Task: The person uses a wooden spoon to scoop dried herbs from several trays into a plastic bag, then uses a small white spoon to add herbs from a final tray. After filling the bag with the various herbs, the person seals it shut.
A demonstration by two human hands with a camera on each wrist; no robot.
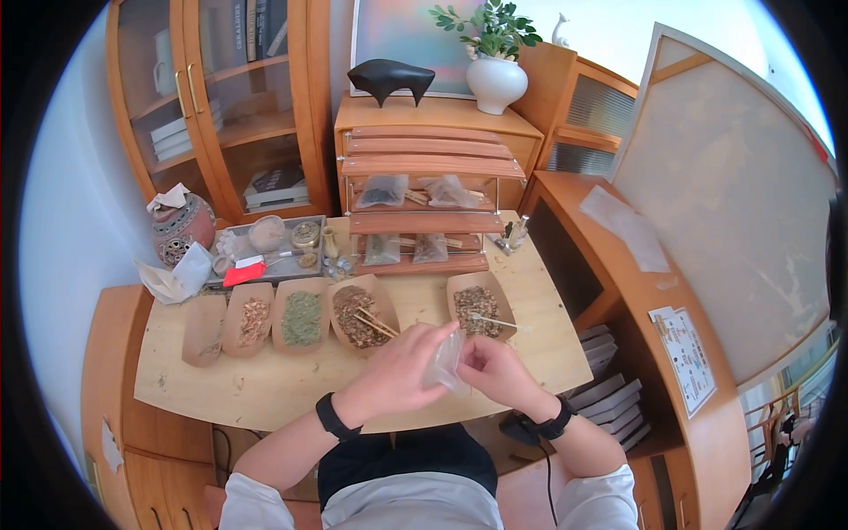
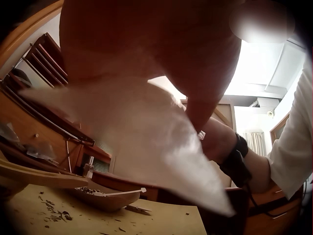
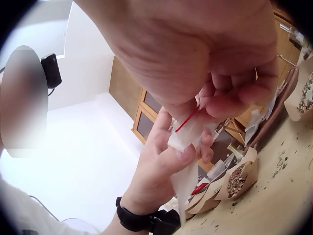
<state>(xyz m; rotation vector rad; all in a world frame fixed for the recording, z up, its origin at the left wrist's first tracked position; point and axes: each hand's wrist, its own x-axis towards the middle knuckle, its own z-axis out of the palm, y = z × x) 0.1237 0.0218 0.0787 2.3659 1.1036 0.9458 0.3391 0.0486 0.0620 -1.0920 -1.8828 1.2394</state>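
Note:
A thin, whitish see-through pouch [image 1: 445,360] is held up over the table's front edge. My left hand [image 1: 397,369] grips it from the left, thumb on its side in the right wrist view. At the pouch's top, my right hand [image 1: 505,373] pinches with curled fingers, and a red string [image 3: 187,120] shows below them. From the left wrist, the pouch [image 2: 146,142] hangs wide beneath the palm. Beyond the hands sit a paper tray of brown chopped herbs [image 1: 477,302] with a white spoon [image 1: 495,321], and another tray [image 1: 352,300] with wooden tongs [image 1: 376,323].
More paper trays stand at the left, one with green herbs [image 1: 302,318]. A tiered wooden rack [image 1: 424,221] holds several filled pouches. Left of it lies a grey tray [image 1: 309,265] of small vessels beside a patterned pot [image 1: 184,228]. Herb crumbs [image 2: 57,211] are scattered on the tabletop.

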